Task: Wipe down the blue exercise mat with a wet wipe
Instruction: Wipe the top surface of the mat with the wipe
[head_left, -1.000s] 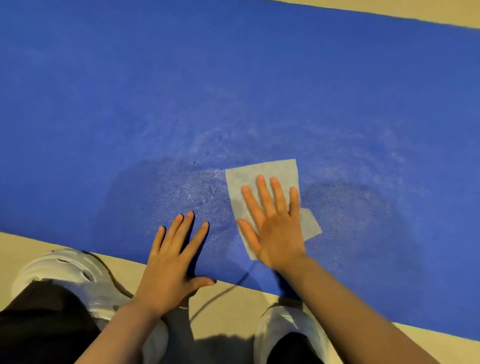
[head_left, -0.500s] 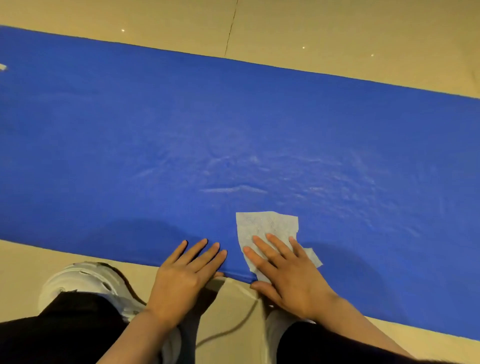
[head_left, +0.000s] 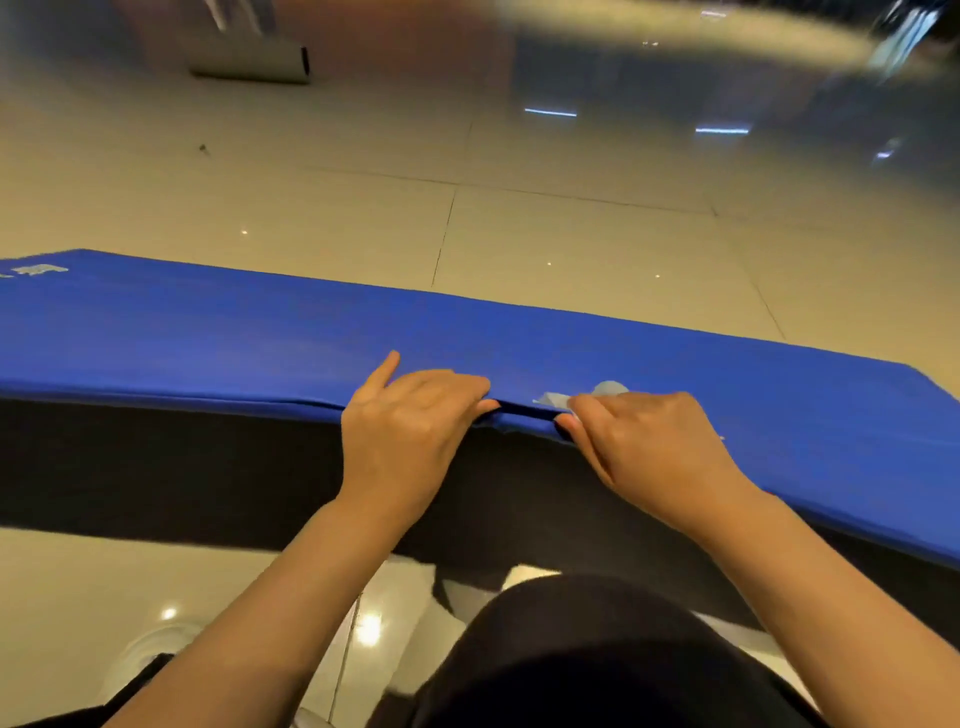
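The blue exercise mat (head_left: 208, 332) lies on the tiled floor (head_left: 571, 228) with its near edge lifted off the tiles. Both hands are closed on that edge. The left hand (head_left: 410, 415) curls over it with the thumb tucked under and the index finger raised. The right hand (head_left: 654, 441) grips the edge just beside it, pinning the wet wipe (head_left: 582, 397) against the mat's top face (only a crumpled corner of the wipe shows above the knuckles). Below the raised edge hangs a dark band, which could be underside or shadow; I cannot tell which. No damp streaks are readable on the top. Judging by the grip, the step in hand is a lift or flip, so the other face probably remains to be wiped.
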